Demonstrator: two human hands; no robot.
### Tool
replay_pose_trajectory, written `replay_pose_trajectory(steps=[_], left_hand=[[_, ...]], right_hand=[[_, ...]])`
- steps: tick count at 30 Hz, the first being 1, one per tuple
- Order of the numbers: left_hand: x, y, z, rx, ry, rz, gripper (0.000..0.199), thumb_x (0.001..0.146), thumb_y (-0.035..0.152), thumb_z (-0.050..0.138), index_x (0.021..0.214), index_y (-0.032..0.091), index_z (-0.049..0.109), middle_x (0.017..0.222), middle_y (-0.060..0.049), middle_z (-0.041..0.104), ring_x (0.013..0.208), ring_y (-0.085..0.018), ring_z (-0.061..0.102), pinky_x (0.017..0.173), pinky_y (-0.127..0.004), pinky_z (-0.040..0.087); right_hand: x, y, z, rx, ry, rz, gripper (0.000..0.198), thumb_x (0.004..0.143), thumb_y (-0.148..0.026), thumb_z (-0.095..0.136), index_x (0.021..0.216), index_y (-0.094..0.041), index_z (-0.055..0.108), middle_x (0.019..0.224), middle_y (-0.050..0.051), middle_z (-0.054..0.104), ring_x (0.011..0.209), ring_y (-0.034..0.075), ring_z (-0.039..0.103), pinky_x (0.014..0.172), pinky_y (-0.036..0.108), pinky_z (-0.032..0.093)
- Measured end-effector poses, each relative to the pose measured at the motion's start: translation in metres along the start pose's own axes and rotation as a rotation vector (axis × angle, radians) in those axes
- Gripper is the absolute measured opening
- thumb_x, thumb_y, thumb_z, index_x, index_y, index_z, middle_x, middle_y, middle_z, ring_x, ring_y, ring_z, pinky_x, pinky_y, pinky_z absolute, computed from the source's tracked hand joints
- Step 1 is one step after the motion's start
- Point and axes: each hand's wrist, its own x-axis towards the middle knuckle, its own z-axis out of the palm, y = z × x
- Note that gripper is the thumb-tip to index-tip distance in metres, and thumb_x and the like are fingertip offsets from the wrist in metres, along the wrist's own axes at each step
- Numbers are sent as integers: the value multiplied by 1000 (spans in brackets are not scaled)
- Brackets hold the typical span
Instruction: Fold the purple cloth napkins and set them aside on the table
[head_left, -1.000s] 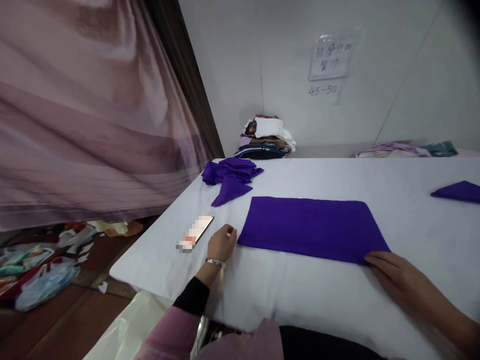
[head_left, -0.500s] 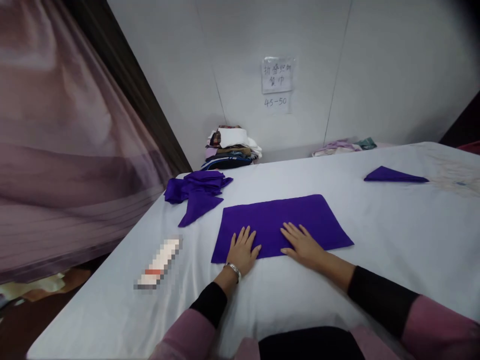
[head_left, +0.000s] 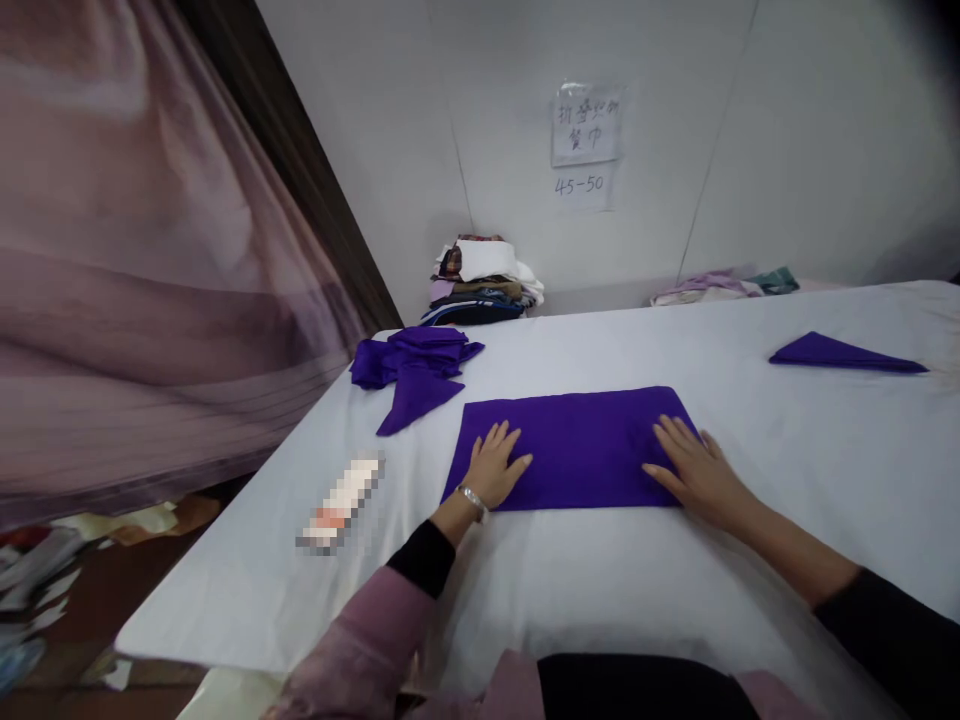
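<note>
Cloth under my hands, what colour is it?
Purple, no pattern visible; the cloth shows best in the head view.

A purple cloth napkin is laid flat on a white-covered table, its long sides stretched from left to right. A wide, nearly rectangular shape is formed, plain and deep violet in colour. The far edge is set almost straight, slightly raised toward the right in the view, and is ended at the right by a softly rounded corner. The left edge is slanted outward toward the near side. A smooth surface is shown across the middle, marked by faint darker shading toward the right. The near right corner is hidden.
</note>
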Motion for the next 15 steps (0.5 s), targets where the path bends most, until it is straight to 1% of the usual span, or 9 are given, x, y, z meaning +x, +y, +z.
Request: replay_pose_trajectory(steps=[2,5,7,8,9,11,13,15], left_hand=[[18,0,-5,69,46,0,57,90,51,33,139,22,34,151,-7,20,140,-22,13,112,-47,12],[44,-2,3,165,57,-15,60,90,54,29,140,20,32,152,-8,19,140,-24,12,111,-49,11],[55,-6,13,203,41,-45,64,90,58,25,141,21,30,152,-8,19,140,-24,11,111,-50,11],[58,-8,18,214,35,-62,66,89,60,23,142,21,28,152,-8,19,140,-24,11,111,-50,11],[60,-10,22,220,33,-75,68,89,61,20,143,21,27,152,-8,19,140,-24,11,111,-50,10],[61,-14,29,219,43,-79,70,88,63,16,143,20,27,152,-8,20,140,-23,11,112,-49,9],[60,-16,32,207,57,-64,73,87,65,13,143,20,27,152,-8,20,140,-23,11,112,-50,9],[59,-18,33,194,62,-50,74,87,65,12,143,20,28,152,-7,20,140,-23,11,112,-50,9]], right_hand=[[30,-40,1,61,-50,-118,74,87,-63,22,142,-14,32,149,12,26,138,26,17,110,47,14],[71,-99,13,142,-121,-263,76,87,-64,22,142,-13,32,149,14,25,138,26,17,110,47,13],[92,-125,25,178,-162,-307,76,87,-63,21,142,-12,31,149,14,24,138,26,16,110,48,13],[100,-131,30,187,-183,-315,75,87,-63,21,142,-12,31,149,14,24,138,26,16,110,48,13],[107,-131,35,189,-203,-314,75,87,-63,21,142,-12,31,149,14,24,138,26,15,110,49,13],[118,-114,41,165,-232,-278,75,87,-63,22,142,-14,31,150,13,25,138,26,15,109,50,12],[122,-77,44,112,-235,-188,74,86,-64,21,142,-15,31,150,11,24,138,26,14,109,52,13],[120,-31,45,50,-223,-42,72,88,-61,20,142,-14,30,150,11,23,138,26,16,108,53,15]])
